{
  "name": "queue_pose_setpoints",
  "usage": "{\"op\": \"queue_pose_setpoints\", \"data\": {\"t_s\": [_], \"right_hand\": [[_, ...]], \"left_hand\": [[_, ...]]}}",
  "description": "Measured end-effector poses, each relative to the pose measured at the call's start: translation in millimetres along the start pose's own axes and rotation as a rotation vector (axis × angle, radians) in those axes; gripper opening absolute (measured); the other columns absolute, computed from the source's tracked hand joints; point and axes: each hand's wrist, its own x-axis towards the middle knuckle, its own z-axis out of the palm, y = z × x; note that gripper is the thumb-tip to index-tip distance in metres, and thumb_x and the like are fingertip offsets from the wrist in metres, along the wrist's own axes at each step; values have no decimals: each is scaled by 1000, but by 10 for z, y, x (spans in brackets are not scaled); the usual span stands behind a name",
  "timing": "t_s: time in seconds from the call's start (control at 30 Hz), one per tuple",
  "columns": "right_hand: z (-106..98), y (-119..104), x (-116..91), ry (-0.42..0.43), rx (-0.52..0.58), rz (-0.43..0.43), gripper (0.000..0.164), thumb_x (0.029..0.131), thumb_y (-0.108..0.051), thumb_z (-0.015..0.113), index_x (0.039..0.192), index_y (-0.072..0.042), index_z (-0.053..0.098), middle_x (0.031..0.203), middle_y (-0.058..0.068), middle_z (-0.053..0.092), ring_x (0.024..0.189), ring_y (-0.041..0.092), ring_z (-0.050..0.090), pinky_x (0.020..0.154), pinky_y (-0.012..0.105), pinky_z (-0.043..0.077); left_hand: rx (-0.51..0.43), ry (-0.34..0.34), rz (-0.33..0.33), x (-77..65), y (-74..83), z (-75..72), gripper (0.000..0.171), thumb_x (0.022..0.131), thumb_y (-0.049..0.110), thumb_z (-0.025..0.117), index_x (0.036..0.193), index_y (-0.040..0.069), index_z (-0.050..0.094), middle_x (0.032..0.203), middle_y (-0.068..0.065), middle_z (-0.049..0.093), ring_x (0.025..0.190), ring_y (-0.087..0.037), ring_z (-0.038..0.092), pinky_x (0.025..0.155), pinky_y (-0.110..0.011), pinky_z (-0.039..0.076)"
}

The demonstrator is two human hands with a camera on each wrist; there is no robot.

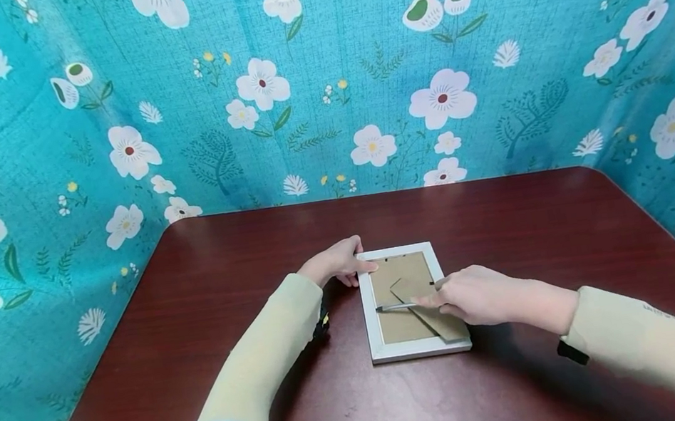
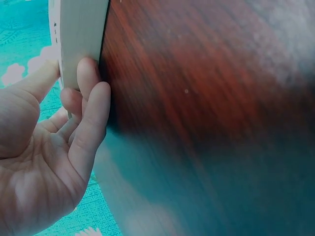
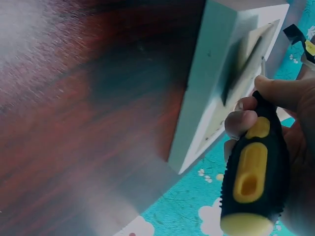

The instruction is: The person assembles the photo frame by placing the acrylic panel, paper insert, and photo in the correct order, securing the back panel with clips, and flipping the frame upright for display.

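Note:
A white picture frame [image 1: 376, 334] lies on the table with its brown backing board [image 1: 396, 267] upward. A stand flap [image 1: 432, 312] slants across the lower part of the board. My left hand [image 1: 345, 261] holds the frame's upper left edge, thumb on top and fingers against the side [image 2: 81, 34]. My right hand [image 1: 477, 295] grips a screwdriver by its black and yellow handle [image 3: 253, 172]. The screwdriver's metal shaft [image 1: 396, 306] crosses over the flap, its tip near the frame's left inner edge. Whether the tip touches the board cannot be made out.
The dark red-brown table [image 1: 240, 253] extends around the frame on all sides. A blue flowered curtain [image 1: 322, 97] hangs behind it and along both sides. Small dark tabs [image 1: 386, 260] show at the board's top edge.

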Motion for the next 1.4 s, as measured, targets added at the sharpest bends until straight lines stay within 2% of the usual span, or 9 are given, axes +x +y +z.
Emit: {"op": "queue_pose_setpoints", "data": {"t_s": [0.23, 0.33, 0.5, 0.8, 0.9, 1.03, 1.2, 1.3, 1.4], "right_hand": [[69, 56, -88, 87, -17, -30, 46, 85, -10, 74, 129, -20, 65, 85, -1, 72, 78, 17, 68, 53, 25, 49], [74, 71, -134, 126, 5, -22, 47, 86, -11, 73, 130, -20, 63, 77, -4, 68, 62, 12, 61, 48, 23, 44], [42, 83, -226, 144, 44, 67, 51, 87, -9, 70, 136, -19, 58, 71, -8, 49, 48, 2, 30, 44, 20, 29], [18, 33, -461, 45, 65, 176, 56, 90, -15, 65, 142, -30, 50, 78, -7, 58, 46, 3, 35, 45, 21, 33], [34, -3, -540, 48, 87, 163, 51, 93, -20, 64, 141, -30, 52, 71, -16, 51, 48, 0, 35, 47, 21, 36], [68, -40, -628, 98, 111, 115, 48, 94, -25, 64, 140, -30, 53, 77, -21, 58, 55, -4, 43, 51, 22, 43], [128, -39, -700, 165, 45, 11, 58, 84, -12, 73, 137, -30, 57, 65, -20, 48, 48, -3, 20, 43, 16, 23], [153, -25, -712, 200, -5, -42, 61, 79, -9, 76, 133, -33, 61, 66, -16, 51, 49, -2, 11, 43, 16, 14], [169, -8, -700, 230, -42, -86, 48, 87, -14, 70, 130, -33, 62, 69, -16, 47, 50, -2, 12, 43, 15, 12]], "left_hand": [[-15, -13, -7, 4, 15, 6, 34, 92, 23, 69, 96, 4, 41, 64, -7, 46, 52, -16, 58, 55, -27, 54], [-5, -15, -18, 13, -4, 1, 34, 92, 24, 69, 97, 4, 41, 67, -8, 49, 51, -15, 58, 54, -26, 54], [13, -11, -28, 21, -52, -1, 36, 92, 27, 69, 101, 4, 41, 76, -10, 55, 51, -14, 59, 55, -26, 54], [11, 7, 19, 11, -97, 22, 37, 93, 29, 68, 101, 5, 41, 82, -10, 53, 55, -15, 59, 56, -25, 53], [18, 18, 35, -16, -87, 22, 40, 91, 32, 69, 101, 5, 42, 84, -10, 53, 55, -15, 58, 56, -26, 53], [29, 25, 53, -48, -70, 24, 49, 85, 36, 76, 104, 5, 43, 88, -11, 55, 55, -17, 58, 56, -26, 52], [43, 25, 53, -59, -66, 32, 56, 81, 34, 80, 109, 6, 42, 87, -11, 56, 56, -16, 56, 55, -25, 50], [46, 27, 45, -61, -70, 43, 55, 82, 34, 80, 110, 7, 41, 86, -10, 55, 56, -16, 55, 55, -25, 48], [38, 30, 37, -66, -73, 56, 55, 82, 33, 80, 110, 7, 41, 85, -9, 54, 56, -15, 54, 54, -24, 47]]}}
